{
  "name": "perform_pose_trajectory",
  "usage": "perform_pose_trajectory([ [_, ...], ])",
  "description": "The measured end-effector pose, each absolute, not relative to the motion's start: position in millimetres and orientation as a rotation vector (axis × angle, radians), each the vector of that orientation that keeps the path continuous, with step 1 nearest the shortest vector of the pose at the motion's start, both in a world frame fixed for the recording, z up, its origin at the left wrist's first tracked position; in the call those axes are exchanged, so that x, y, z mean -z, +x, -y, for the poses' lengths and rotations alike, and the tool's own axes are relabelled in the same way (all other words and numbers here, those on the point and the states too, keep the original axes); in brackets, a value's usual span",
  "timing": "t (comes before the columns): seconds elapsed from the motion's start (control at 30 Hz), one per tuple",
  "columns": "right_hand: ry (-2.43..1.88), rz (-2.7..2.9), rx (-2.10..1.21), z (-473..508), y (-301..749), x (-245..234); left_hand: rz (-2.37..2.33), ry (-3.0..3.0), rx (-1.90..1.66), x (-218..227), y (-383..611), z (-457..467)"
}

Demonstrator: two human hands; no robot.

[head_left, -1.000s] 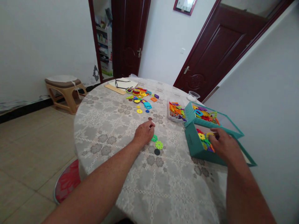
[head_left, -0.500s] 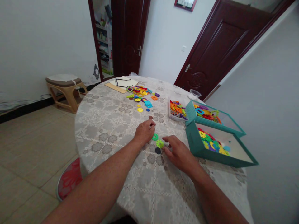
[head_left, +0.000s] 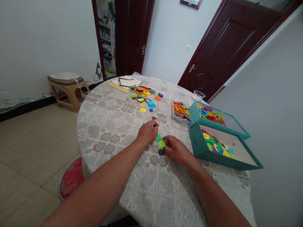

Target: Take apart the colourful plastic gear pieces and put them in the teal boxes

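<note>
Round worktop (head_left: pixel 106 151), lace-patterned cloth. Open teal box (head_left: pixel 201 151) at right edge; clear tray (head_left: pixel 173 111) of coloured pieces just left of box, plastic cup (head_left: pixel 198 95) beyond; loose plastic discs (head_left: pixel 144 96), paper sheet (head_left: pixel 133 82) well left of box.

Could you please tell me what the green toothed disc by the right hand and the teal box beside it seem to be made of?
The green toothed disc looks like moulded plastic: bright, even colour and crisp teeth. The teal box looks like coated card, with thin folded walls and a smooth matte finish, though the picture can't confirm it.
</note>
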State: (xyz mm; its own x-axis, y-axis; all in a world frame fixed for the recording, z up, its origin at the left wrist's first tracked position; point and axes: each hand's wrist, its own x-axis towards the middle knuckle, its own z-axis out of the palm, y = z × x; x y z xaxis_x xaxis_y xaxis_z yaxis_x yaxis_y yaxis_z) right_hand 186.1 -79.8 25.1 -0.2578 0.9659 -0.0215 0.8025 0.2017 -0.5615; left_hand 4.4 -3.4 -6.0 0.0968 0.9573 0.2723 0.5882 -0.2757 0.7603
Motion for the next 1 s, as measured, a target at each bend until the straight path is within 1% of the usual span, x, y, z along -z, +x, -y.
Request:
perform_pose_trajectory([
  [0.13,-1.632,2.229,-0.615,80.0,186.6,-26.4,-1.494,1.914,-1.077,8.7,4.5,2.2],
  [0.23,-1.659,2.189,-0.680,80.9,186.4,-28.9,-1.493,1.911,-1.073,8.6,4.4,2.2],
  [0.37,-1.593,2.046,-0.873,82.7,191.4,-26.3,-1.499,1.907,-1.070,6.7,4.2,3.4],
  [0.47,-1.498,1.891,-1.105,84.8,200.6,-24.4,-1.499,1.914,-1.070,5.4,4.1,4.2],
  [0.57,-1.438,1.936,-1.275,90.4,205.0,-29.5,-1.499,1.918,-1.066,4.8,4.0,4.4],
  [0.63,-1.445,2.082,-1.253,95.5,201.3,-35.3,-1.504,1.914,-1.053,4.8,3.9,4.3],
  [0.73,-1.521,2.254,-1.038,102.0,189.1,-41.8,-1.506,1.920,-1.041,5.3,3.5,4.0],
  [0.8,-1.567,2.290,-0.885,104.5,182.2,-42.6,-1.501,1.928,-1.046,5.6,3.4,3.7],
  [0.87,-1.570,2.293,-0.802,105.8,179.2,-41.2,-1.503,1.927,-1.056,6.1,3.5,3.3],
  [1.0,-1.488,2.244,-0.897,104.6,181.0,-37.0,-1.497,1.922,-1.077,6.9,3.9,2.4],
])
